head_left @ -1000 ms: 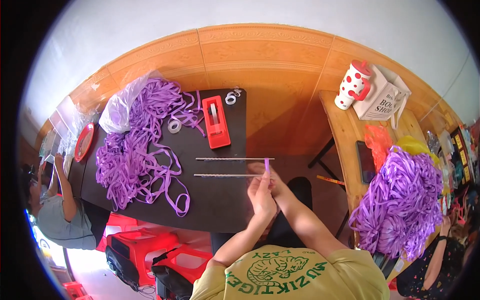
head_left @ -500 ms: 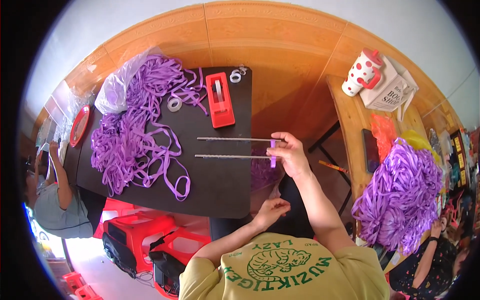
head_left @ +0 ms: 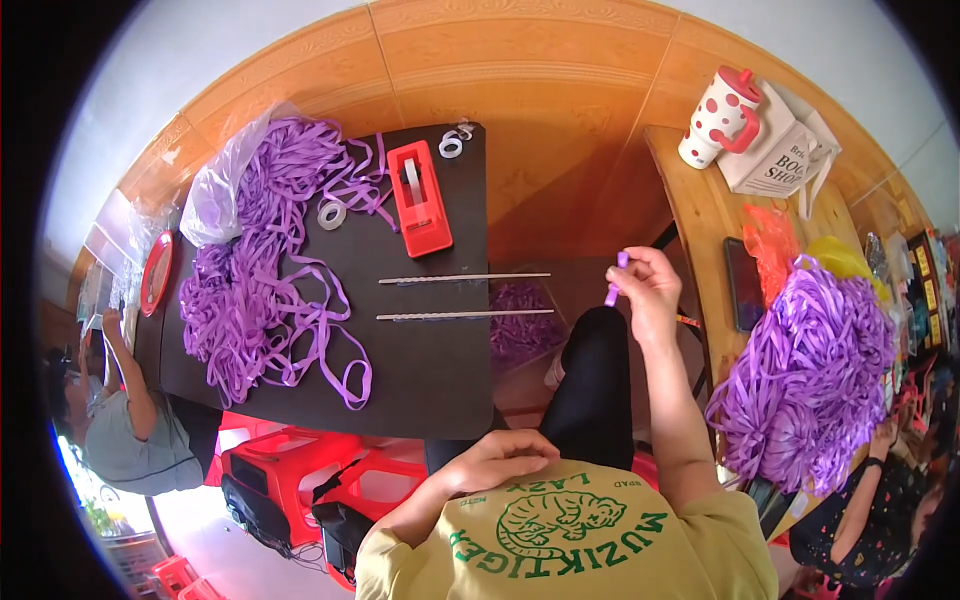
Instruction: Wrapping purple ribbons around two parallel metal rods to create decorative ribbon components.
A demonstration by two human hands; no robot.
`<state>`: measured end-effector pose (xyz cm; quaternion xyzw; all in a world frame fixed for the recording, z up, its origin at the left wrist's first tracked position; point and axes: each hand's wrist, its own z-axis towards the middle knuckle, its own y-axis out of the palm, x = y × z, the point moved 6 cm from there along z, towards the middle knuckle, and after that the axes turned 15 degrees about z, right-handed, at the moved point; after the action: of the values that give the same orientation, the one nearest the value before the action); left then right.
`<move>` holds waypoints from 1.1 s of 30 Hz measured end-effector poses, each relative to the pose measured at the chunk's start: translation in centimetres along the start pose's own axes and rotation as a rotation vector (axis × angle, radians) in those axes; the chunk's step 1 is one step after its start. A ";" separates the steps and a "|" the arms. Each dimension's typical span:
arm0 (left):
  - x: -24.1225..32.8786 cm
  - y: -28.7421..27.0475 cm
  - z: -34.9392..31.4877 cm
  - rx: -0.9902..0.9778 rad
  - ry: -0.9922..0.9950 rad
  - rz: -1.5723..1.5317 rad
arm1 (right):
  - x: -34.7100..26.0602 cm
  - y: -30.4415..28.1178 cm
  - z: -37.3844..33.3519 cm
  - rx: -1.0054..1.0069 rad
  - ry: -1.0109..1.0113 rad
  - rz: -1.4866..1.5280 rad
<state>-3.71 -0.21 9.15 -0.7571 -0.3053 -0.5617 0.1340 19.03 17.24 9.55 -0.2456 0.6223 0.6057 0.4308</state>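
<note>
My right hand pinches a short folded piece of purple ribbon between thumb and fingers, above my knee and right of the dark table. My left hand rests low against my shirt, fingers stretched out and holding nothing. Two slim grey chopstick-like rods lie parallel on the table: the far rod and the near rod. Both stick out past the table's right edge, with nothing on their ends. A large tangled heap of purple ribbon covers the left part of the table.
A red tape dispenser and tape rolls are on the table. Below its edge, a clear container holds purple pieces. On the right, a wooden table carries a dotted tumbler, a phone and another ribbon heap. Red stools stand lower left.
My right hand has drawn the purple ribbon piece off the rods' ends and moved right, away from them. My left hand has lowered and shifted left toward my shirt. The view has shifted slightly.
</note>
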 end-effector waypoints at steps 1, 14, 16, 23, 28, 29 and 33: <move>1.3 -0.3 -0.8 -0.013 0.099 0.081 | 0.9 0.7 -0.1 -0.048 -0.042 -0.055; 9.0 -9.3 -13.5 1.297 0.233 0.850 | 20.1 -9.8 -1.5 -0.058 0.273 -0.443; 9.3 -11.2 -14.9 1.588 0.084 1.143 | 17.5 -10.3 -2.1 0.019 0.234 -0.272; 10.2 -18.3 -15.1 1.616 -0.256 1.408 | 4.2 -4.0 -4.4 0.008 -0.052 -0.508; 7.7 -23.7 -14.7 1.449 0.037 1.277 | 1.9 0.5 -5.6 -0.108 -0.112 -0.388; 7.3 -24.9 -15.3 1.441 0.119 1.048 | 1.5 1.5 -5.8 -0.109 -0.117 -0.388; 11.9 -26.0 -17.3 1.338 0.359 0.378 | -1.1 6.5 -6.3 -0.254 -0.244 -0.399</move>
<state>-30.81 14.28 22.42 -0.4483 -0.4212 -0.3373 0.7126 12.69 11.88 13.39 -0.3405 0.4239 0.6072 0.5794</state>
